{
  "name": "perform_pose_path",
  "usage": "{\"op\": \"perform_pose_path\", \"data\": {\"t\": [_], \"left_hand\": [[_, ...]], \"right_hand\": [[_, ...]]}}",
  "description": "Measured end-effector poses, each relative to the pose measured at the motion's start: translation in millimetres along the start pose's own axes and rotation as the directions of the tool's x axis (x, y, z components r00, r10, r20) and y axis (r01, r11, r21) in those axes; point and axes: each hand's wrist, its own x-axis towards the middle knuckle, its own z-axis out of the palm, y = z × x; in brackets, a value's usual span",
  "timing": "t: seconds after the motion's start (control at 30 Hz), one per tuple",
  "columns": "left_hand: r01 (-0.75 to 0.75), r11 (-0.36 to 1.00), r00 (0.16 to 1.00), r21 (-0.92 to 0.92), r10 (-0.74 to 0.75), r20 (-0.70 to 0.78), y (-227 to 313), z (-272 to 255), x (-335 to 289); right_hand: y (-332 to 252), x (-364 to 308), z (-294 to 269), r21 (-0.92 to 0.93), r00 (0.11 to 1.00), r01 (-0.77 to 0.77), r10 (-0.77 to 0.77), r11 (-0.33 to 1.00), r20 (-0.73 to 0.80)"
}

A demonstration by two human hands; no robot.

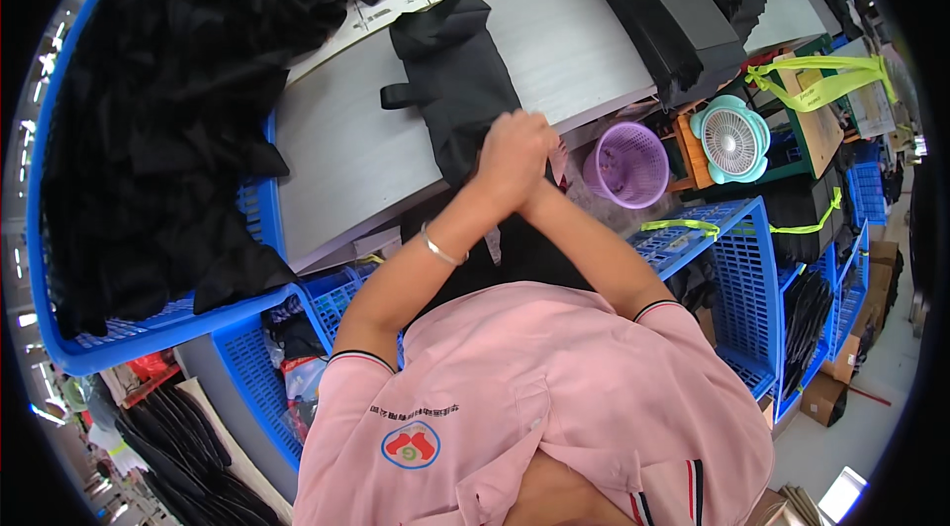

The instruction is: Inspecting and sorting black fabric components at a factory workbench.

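A black fabric piece point(465, 81) lies lengthwise on the grey table, with a short loop tab sticking out at its left side and its far end folded over. Its near end reaches the table edge, right against my left hand point(515, 155). That hand is closed with knuckles up, a silver bangle on its wrist; whatever it grips is hidden underneath. My right hand point(537, 191) sits tight against it, mostly covered, so its fingers do not show. A small pinkish thing point(560, 160) pokes out beside the hands, too little visible to name.
A blue crate point(59, 259) heaped with black fabric stands at the left. Stacked black pieces point(673, 16) lie on the table point(564, 26) at the far right. Past its edge are a purple basket point(633, 165), a turquoise fan point(732, 140) and another blue crate point(737, 279).
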Motion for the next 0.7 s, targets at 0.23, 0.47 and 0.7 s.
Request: {"op": "perform_pose_path", "data": {"t": [0.23, 0.47, 0.7], "left_hand": [[0.148, 0.924, 0.987, -0.354, -0.159, -0.003, -24.0, -55.7, -14.7], [0.286, 0.943, 0.954, -0.169, -0.264, 0.142, -97.5, -32.7, 3.3], [0.488, 0.872, 0.703, -0.035, -0.417, -0.576, -102.7, -43.1, -56.9]], "right_hand": [[-16.7, 4.4, -18.9, -0.406, 0.954, -0.041, 0.157, 0.913, 0.257], [-72.1, -5.2, -16.7, -0.504, 0.960, -0.184, 0.264, 0.844, 0.091], [-77.6, -9.7, -16.7, -0.555, 0.927, -0.158, 0.317, 0.817, 0.203]]}}
